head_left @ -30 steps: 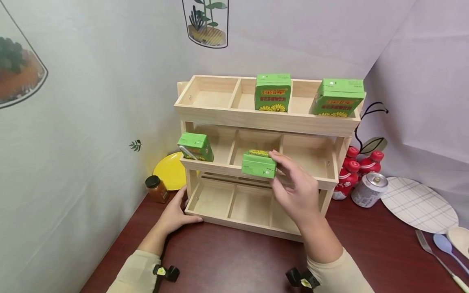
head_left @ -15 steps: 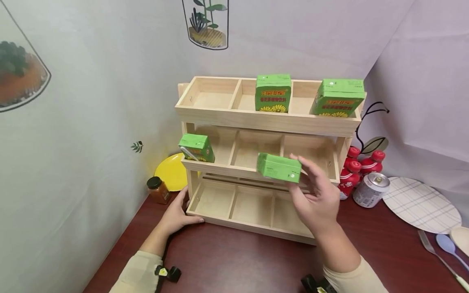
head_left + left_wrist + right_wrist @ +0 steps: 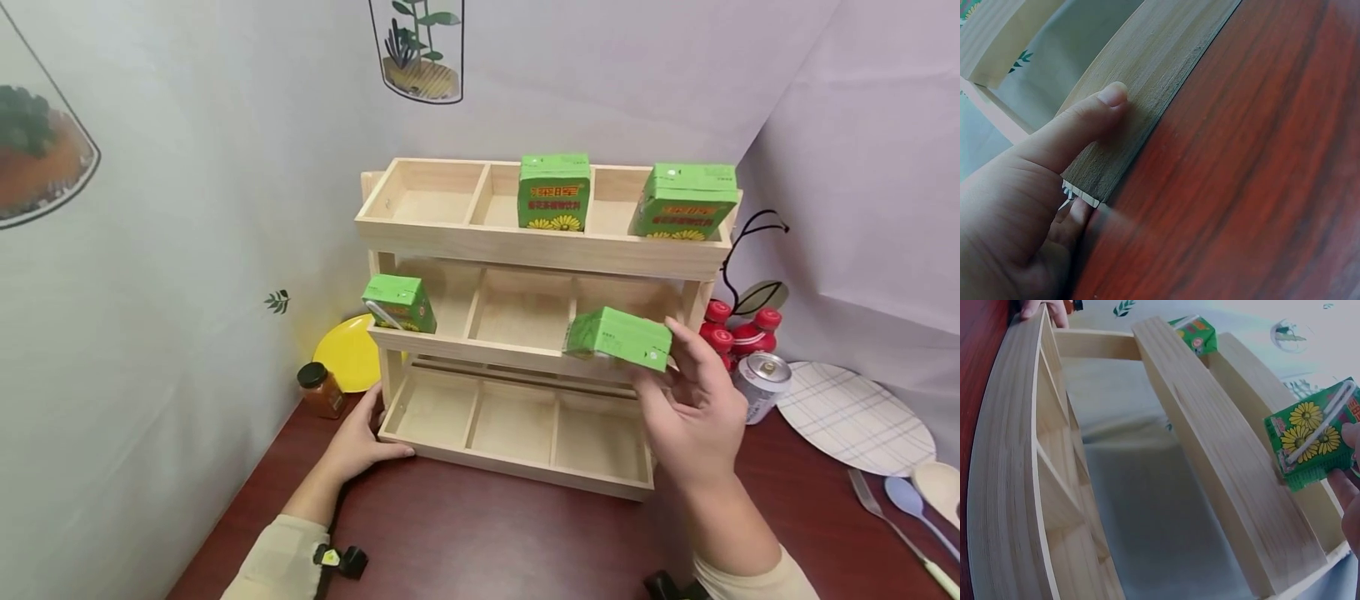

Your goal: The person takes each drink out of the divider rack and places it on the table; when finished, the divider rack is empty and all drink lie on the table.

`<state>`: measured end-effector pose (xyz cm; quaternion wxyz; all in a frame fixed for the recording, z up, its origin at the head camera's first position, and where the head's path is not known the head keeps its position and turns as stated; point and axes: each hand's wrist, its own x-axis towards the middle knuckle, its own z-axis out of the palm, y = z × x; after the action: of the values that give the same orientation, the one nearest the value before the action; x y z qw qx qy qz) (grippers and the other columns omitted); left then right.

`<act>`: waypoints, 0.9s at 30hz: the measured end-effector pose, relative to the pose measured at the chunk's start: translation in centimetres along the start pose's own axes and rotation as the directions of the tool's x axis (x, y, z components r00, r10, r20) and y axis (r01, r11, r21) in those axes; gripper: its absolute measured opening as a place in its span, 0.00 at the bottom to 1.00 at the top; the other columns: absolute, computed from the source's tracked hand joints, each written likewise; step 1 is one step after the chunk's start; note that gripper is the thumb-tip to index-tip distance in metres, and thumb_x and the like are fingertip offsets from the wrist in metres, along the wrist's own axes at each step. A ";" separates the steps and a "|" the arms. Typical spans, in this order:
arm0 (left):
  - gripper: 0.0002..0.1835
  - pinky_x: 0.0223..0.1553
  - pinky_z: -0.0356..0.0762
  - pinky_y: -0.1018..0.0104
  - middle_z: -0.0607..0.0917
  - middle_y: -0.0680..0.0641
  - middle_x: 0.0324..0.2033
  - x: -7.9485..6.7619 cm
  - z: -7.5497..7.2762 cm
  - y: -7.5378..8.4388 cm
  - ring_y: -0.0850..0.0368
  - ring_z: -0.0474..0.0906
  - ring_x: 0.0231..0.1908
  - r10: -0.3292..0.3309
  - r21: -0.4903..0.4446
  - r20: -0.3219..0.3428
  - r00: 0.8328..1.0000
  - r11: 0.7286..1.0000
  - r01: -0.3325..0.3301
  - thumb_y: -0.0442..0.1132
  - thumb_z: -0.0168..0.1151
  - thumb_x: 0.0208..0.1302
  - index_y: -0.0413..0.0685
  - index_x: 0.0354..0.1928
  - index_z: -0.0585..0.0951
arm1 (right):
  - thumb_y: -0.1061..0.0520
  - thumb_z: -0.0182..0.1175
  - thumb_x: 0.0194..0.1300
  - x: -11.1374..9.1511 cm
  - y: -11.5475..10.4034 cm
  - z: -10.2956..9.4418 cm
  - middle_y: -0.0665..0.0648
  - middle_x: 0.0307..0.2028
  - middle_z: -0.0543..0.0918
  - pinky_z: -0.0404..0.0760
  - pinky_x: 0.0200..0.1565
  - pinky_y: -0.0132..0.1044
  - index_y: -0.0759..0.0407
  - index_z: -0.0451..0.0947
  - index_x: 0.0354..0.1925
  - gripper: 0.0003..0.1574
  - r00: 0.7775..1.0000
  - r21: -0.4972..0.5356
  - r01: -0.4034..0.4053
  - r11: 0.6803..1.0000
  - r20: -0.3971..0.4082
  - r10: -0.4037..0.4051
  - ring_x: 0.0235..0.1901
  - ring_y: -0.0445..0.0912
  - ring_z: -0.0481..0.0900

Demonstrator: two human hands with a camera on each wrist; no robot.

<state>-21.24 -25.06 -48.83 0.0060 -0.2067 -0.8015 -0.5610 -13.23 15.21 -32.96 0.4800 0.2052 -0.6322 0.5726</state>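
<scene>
A three-tier wooden rack (image 3: pixel 540 247) with divided trays stands on the dark red table. My left hand (image 3: pixel 356 445) grips its lower left corner, the thumb lying along the front board (image 3: pixel 1141 69) in the left wrist view and the fingers round the end. My right hand (image 3: pixel 693 421) pinches one end of a green drink carton (image 3: pixel 630 337), which lies tilted on its side in front of the middle tier's right compartment. In the right wrist view, yellow flowers and a white straw show on this drink carton (image 3: pixel 1310 428), over the tray's inside.
Two more green cartons, a middle one (image 3: pixel 554 196) and a right one (image 3: pixel 685 204), stand on the top tier; another carton (image 3: pixel 405 302) leans at the middle tier's left. A jar (image 3: pixel 321 392) and yellow plate (image 3: pixel 347 354) sit left; red-capped bottles (image 3: pixel 753 333), a can (image 3: pixel 763 383), checked plate (image 3: pixel 858 417) and cutlery right.
My right hand has carried the drink carton rightward, from the middle compartment to the right one of the middle tier, turning it slightly. My left hand has stayed at the rack's corner.
</scene>
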 end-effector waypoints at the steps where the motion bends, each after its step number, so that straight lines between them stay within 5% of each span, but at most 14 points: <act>1: 0.64 0.53 0.75 0.53 0.67 0.33 0.64 0.0 0.0 0.0 0.36 0.71 0.58 0.000 0.002 -0.002 1.000 1.000 0.000 0.34 0.84 0.34 0.47 0.74 0.54 | 0.87 0.62 0.40 0.0 0.1 -0.2 0.74 0.47 0.80 0.80 0.46 0.34 0.82 0.71 0.54 0.38 1.000 0.009 0.000 1.000 0.001 0.000 0.48 0.53 0.81; 27: 0.64 0.52 0.76 0.62 0.66 0.34 0.65 0.1 0.1 -0.4 0.37 0.70 0.59 -0.007 -0.013 -0.007 1.000 1.000 0.007 0.34 0.84 0.34 0.49 0.75 0.53 | 0.79 0.67 0.48 -0.1 -0.2 -4.5 0.77 0.43 0.80 0.79 0.47 0.32 0.85 0.72 0.51 0.30 0.995 -0.019 0.096 0.995 0.032 -0.095 0.45 0.51 0.83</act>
<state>-21.42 -25.06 -49.15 0.0057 -0.2019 -0.7987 -0.5668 -11.38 19.27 -33.43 0.4990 0.2390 -0.6349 0.5392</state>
